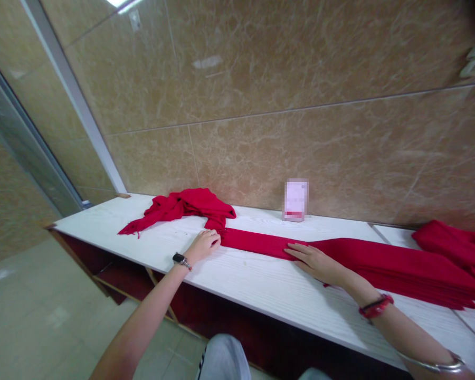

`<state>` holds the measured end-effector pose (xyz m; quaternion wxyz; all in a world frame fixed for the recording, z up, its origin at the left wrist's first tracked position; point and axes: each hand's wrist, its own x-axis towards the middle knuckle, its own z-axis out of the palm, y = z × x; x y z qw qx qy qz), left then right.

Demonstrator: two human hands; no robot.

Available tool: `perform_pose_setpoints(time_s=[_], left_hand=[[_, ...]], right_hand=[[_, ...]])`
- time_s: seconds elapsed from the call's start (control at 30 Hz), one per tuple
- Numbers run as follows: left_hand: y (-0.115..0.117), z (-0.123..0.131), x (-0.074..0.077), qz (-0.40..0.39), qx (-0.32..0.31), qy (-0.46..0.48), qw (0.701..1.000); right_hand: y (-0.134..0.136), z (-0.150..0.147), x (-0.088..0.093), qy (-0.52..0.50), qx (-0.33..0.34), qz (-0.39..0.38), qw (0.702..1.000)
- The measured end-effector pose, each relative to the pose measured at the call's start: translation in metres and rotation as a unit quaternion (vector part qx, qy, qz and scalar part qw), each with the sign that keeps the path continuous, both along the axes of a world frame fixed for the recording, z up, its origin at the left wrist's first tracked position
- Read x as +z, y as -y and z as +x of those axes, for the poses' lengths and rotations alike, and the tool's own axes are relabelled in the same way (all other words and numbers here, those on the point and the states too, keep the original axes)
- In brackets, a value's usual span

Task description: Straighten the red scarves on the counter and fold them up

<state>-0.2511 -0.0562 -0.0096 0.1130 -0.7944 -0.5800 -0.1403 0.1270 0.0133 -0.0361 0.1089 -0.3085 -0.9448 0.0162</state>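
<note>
A long red scarf (261, 244), folded into a narrow strip, runs across the white tabletop and widens into layered folds toward the right. At its left end, my left hand (206, 245) has its fingers curled in and closed on the fabric near the fringe. My right hand (314, 262) lies flat on the strip farther right, fingers stretched out. Just beyond my left hand is a crumpled red scarf (193, 203) with a fringed tip. Whether the two pieces are joined beside my left fingers, I cannot tell.
The white counter (237, 279) has open dark red shelves (130, 277) beneath its front edge. Against the tiled wall (261, 148) stands a blurred pale upright item (295, 200). More bunched red cloth (455, 245) lies at the right. My knee (225, 359) is close to the counter.
</note>
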Motion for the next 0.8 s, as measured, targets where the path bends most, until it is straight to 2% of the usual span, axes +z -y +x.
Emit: perform_pose_setpoints(time_s=[0.07,0.13,0.17,0.2,0.3,0.33,0.37,0.43,0.53,0.57,0.6,0.63,0.73,0.8], left_hand=[[-0.002,-0.006,-0.001,0.046,0.11,0.004,0.993],[-0.002,-0.009,0.0,0.092,0.166,0.026,0.981],[-0.001,-0.009,0.002,0.107,0.157,0.037,0.981],[0.001,-0.009,0.003,0.11,0.12,0.043,0.986],[0.003,-0.002,0.003,0.059,-0.04,0.03,0.997],[0.002,0.0,0.002,0.034,-0.067,0.021,0.997],[0.001,0.001,0.0,0.014,-0.069,0.012,0.997],[-0.002,0.0,-0.004,0.001,-0.003,-0.004,1.0],[-0.005,-0.006,-0.006,0.038,0.148,-0.026,0.988],[-0.005,-0.008,-0.005,0.056,0.176,-0.024,0.983],[-0.005,-0.009,-0.005,0.07,0.178,-0.015,0.981],[-0.005,-0.01,-0.005,0.076,0.153,-0.006,0.985],[-0.006,-0.009,-0.007,0.051,0.008,0.009,0.999],[-0.008,-0.009,-0.011,0.034,-0.04,0.01,0.999]], right_hand=[[-0.001,0.0,-0.001,0.003,0.001,-0.002,1.0],[-0.002,0.0,-0.001,0.004,0.001,-0.005,1.0],[-0.002,0.0,-0.001,0.003,0.001,-0.006,1.0],[-0.002,0.001,-0.001,0.003,0.002,-0.007,1.0],[-0.003,0.001,-0.002,0.0,0.007,-0.01,1.0],[-0.003,0.001,-0.002,-0.001,0.008,-0.011,1.0],[-0.003,0.001,-0.002,-0.001,0.009,-0.011,1.0],[-0.003,0.001,-0.002,-0.001,0.005,-0.011,1.0],[-0.003,0.0,-0.002,-0.001,-0.001,-0.009,1.0],[-0.002,0.0,-0.002,0.0,-0.003,-0.009,1.0],[-0.002,0.0,-0.001,0.002,-0.004,-0.01,1.0],[-0.002,0.0,-0.001,0.003,-0.004,-0.011,1.0],[-0.002,0.001,-0.001,0.001,0.0,-0.014,1.0],[-0.002,0.0,0.0,0.0,0.003,-0.013,1.0]])
